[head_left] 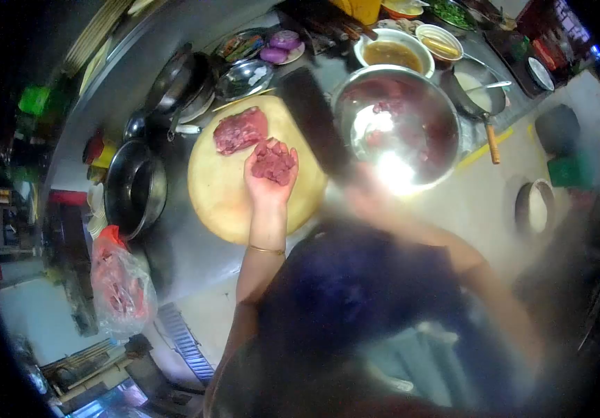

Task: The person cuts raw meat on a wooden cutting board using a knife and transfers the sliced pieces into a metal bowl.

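Note:
My left hand (267,194) is palm up over the round cutting board (220,202), fingers curled around a heap of cut raw meat pieces (274,164). Beside its fingertips, a larger slab of raw meat (240,130) lies on the board. My right hand (369,191), blurred by haze, grips a cleaver (312,118) at its handle end. The cleaver's broad dark blade points away from me, between the board and a large steel bowl (446,139). Some red meat lies inside that bowl.
Dark pans (178,80) and a black basin (155,181) stand left of the board. Behind are a plate of purple onions (284,40) and a bowl of brown liquid (392,54). A wooden-handled pan (493,143) sits right. A plastic bag (122,285) hangs lower left.

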Action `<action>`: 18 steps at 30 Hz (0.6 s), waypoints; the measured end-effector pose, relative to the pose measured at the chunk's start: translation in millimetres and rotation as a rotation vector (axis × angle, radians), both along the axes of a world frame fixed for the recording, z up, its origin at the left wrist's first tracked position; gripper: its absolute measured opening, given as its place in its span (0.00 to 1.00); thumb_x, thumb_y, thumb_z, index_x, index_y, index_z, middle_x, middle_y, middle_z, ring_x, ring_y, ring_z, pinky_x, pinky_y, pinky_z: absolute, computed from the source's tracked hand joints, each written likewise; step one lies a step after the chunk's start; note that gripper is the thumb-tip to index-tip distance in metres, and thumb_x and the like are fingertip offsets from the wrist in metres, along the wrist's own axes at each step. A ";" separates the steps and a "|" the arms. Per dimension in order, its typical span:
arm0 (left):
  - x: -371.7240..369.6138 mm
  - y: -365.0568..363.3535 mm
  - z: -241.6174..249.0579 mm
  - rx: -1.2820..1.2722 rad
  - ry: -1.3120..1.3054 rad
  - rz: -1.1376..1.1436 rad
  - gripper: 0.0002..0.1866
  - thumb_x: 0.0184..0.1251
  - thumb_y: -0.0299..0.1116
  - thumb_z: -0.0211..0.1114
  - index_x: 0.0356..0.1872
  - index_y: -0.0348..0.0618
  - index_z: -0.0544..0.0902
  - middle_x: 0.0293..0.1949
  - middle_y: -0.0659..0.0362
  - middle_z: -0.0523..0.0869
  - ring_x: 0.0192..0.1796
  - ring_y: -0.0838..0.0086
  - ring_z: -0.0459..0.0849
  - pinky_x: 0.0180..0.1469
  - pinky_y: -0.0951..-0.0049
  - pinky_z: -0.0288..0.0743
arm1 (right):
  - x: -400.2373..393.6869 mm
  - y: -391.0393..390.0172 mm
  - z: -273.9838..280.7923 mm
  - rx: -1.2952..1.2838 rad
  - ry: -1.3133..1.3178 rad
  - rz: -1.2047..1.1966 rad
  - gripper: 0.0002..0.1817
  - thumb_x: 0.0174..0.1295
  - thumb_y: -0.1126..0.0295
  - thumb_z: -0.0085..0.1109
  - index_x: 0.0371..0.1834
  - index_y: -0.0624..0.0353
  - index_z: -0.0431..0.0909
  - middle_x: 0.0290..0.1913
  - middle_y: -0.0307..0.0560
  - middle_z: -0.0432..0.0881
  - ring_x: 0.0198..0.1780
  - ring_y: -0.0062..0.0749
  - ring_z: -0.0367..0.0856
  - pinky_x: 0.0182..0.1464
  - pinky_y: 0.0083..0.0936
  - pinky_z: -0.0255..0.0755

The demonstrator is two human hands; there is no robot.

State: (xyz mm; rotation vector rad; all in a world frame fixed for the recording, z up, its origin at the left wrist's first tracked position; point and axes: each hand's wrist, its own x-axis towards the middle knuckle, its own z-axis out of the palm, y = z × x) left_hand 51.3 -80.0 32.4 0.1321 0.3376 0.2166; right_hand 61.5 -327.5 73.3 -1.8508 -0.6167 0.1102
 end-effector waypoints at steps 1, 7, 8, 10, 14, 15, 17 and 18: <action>10.7 -16.1 16.6 0.004 0.015 -0.008 0.13 0.68 0.43 0.54 0.46 0.49 0.80 0.43 0.61 0.84 0.50 0.67 0.81 0.60 0.54 0.71 | 10.4 -19.3 1.6 0.060 -0.035 -0.026 0.21 0.62 0.69 0.63 0.57 0.63 0.73 0.43 0.52 0.82 0.44 0.35 0.82 0.49 0.31 0.75; 84.0 -108.9 35.3 0.475 0.181 0.064 0.20 0.69 0.50 0.55 0.51 0.47 0.81 0.49 0.59 0.84 0.55 0.64 0.79 0.62 0.55 0.72 | 47.6 -116.7 -1.9 0.314 0.039 -0.223 0.20 0.66 0.76 0.56 0.61 0.66 0.67 0.48 0.47 0.80 0.46 0.28 0.78 0.50 0.24 0.73; 93.3 -123.0 29.6 0.592 0.136 -0.005 0.22 0.70 0.51 0.56 0.55 0.48 0.78 0.54 0.59 0.81 0.56 0.66 0.79 0.63 0.57 0.71 | 48.6 -126.9 0.1 0.363 0.103 -0.248 0.20 0.67 0.76 0.55 0.61 0.65 0.65 0.47 0.46 0.80 0.40 0.23 0.76 0.41 0.20 0.71; 108.8 -145.2 19.6 0.819 0.036 -0.155 0.26 0.71 0.54 0.57 0.63 0.50 0.74 0.65 0.61 0.75 0.59 0.69 0.78 0.65 0.60 0.69 | 52.3 -143.1 5.5 0.433 0.177 -0.289 0.19 0.69 0.76 0.53 0.61 0.63 0.64 0.44 0.44 0.79 0.32 0.17 0.73 0.29 0.15 0.68; 115.6 -166.4 15.1 0.760 0.185 -0.085 0.30 0.74 0.51 0.57 0.70 0.48 0.67 0.75 0.58 0.63 0.78 0.71 0.54 0.77 0.62 0.42 | 59.7 -168.7 -1.4 0.457 0.215 -0.316 0.18 0.69 0.76 0.54 0.59 0.62 0.64 0.41 0.42 0.78 0.28 0.16 0.72 0.25 0.15 0.67; 109.8 -166.4 12.2 0.870 0.234 -0.071 0.29 0.75 0.50 0.56 0.70 0.46 0.66 0.74 0.57 0.64 0.76 0.68 0.57 0.76 0.61 0.45 | 60.0 -171.7 -1.0 0.466 0.259 -0.317 0.18 0.68 0.77 0.54 0.59 0.62 0.65 0.41 0.41 0.78 0.28 0.16 0.72 0.24 0.15 0.67; 98.8 -154.7 2.5 1.093 0.323 -0.034 0.28 0.77 0.47 0.55 0.70 0.42 0.65 0.71 0.54 0.66 0.72 0.64 0.65 0.75 0.58 0.52 | 63.0 -173.1 2.9 0.487 0.338 -0.312 0.18 0.68 0.77 0.54 0.59 0.63 0.65 0.40 0.41 0.78 0.27 0.15 0.71 0.24 0.15 0.66; 92.1 -150.3 0.1 1.040 0.291 0.053 0.21 0.75 0.35 0.59 0.64 0.39 0.71 0.63 0.53 0.75 0.61 0.67 0.76 0.66 0.62 0.69 | 64.5 -174.3 1.6 0.469 0.325 -0.293 0.18 0.68 0.78 0.54 0.60 0.63 0.65 0.42 0.42 0.79 0.30 0.17 0.73 0.27 0.16 0.69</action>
